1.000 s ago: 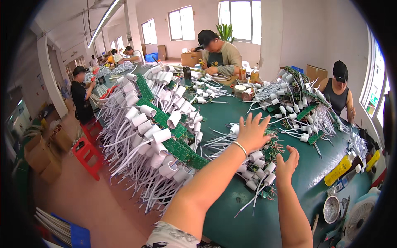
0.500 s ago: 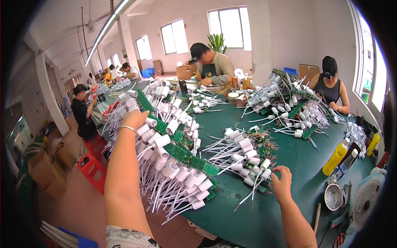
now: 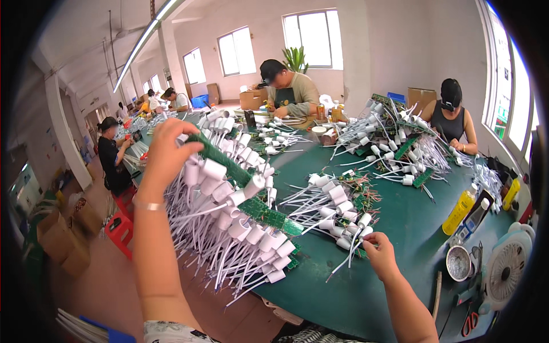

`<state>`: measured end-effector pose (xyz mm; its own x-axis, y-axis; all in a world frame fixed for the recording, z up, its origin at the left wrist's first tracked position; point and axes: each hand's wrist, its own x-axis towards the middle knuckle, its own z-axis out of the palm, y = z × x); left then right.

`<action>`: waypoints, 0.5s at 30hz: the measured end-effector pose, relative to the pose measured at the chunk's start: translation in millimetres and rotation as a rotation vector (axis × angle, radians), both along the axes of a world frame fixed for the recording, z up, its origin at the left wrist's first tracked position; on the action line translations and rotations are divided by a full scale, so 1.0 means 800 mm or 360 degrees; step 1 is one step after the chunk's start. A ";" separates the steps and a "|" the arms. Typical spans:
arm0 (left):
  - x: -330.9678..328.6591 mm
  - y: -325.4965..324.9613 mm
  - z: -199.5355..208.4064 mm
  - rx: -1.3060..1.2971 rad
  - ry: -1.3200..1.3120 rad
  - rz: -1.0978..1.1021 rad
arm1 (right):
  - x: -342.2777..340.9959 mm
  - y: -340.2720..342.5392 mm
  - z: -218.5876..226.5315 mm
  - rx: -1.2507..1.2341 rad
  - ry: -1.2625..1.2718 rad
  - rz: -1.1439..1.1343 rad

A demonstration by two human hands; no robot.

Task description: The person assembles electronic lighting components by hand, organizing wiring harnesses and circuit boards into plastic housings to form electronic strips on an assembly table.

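My left hand [image 3: 167, 150] pinches the upper end of a long green circuit board strip [image 3: 224, 163] and holds it raised over the big pile. White plastic cylinders [image 3: 213, 170] with white cables hang along the strip. Below it, a thick heap of white cables [image 3: 220, 260] spills over the table's near-left edge. My right hand [image 3: 381, 256] has thumb and forefinger closed at the near end of a smaller pile of white cylinders and cables [image 3: 337, 194]. Whatever lies between those fingertips is too small to make out.
Another large pile [image 3: 394, 143] lies at the back right of the green table [image 3: 337, 291]. To the right stand a yellow bottle [image 3: 459, 210], a metal bowl [image 3: 458, 263], a fan [image 3: 509, 266] and red-handled scissors [image 3: 470, 324]. Co-workers sit along the far side.
My left hand has risen toward me, lifting the strip's end off the pile. My right hand has moved slightly left and down, its fingers closing from spread to pinched.
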<state>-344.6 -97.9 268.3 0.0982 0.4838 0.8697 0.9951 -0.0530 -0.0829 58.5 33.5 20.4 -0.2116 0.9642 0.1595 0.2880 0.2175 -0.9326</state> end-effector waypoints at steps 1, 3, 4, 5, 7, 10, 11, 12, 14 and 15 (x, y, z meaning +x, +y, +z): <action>0.039 -0.018 0.002 0.0022 0.0152 -0.0043 | -0.001 0.000 -0.009 0.0099 -0.0028 0.0109; 0.109 -0.054 0.005 0.0108 0.0483 -0.0128 | 0.000 -0.014 0.009 0.0054 0.0059 0.0180; 0.133 -0.067 0.004 0.0170 0.0658 -0.0174 | 0.001 -0.025 0.028 -0.0039 0.0153 0.0263; 0.153 -0.076 0.001 0.0140 0.0642 -0.0223 | 0.004 -0.036 0.042 -0.0139 0.0245 0.0335; 0.192 -0.084 -0.003 0.0137 0.0476 -0.0615 | 0.018 -0.054 0.067 0.0110 0.0451 0.0588; 0.230 -0.074 -0.029 -0.0092 0.0236 -0.1168 | 0.041 -0.091 0.099 0.0397 0.0561 0.1243; 0.239 -0.075 -0.038 -0.0233 0.0235 -0.1289 | 0.044 -0.108 0.103 0.0339 0.0610 0.1463; 0.241 -0.052 -0.054 -0.0395 0.0347 -0.1417 | 0.050 -0.114 0.095 0.0244 0.0594 0.1541; 0.262 -0.008 -0.108 -0.0676 0.0235 -0.1709 | 0.063 -0.121 0.079 -0.0041 0.0630 0.1579; 0.272 0.003 -0.128 -0.0820 0.0086 -0.1835 | 0.070 -0.126 0.069 -0.0192 0.0668 0.1577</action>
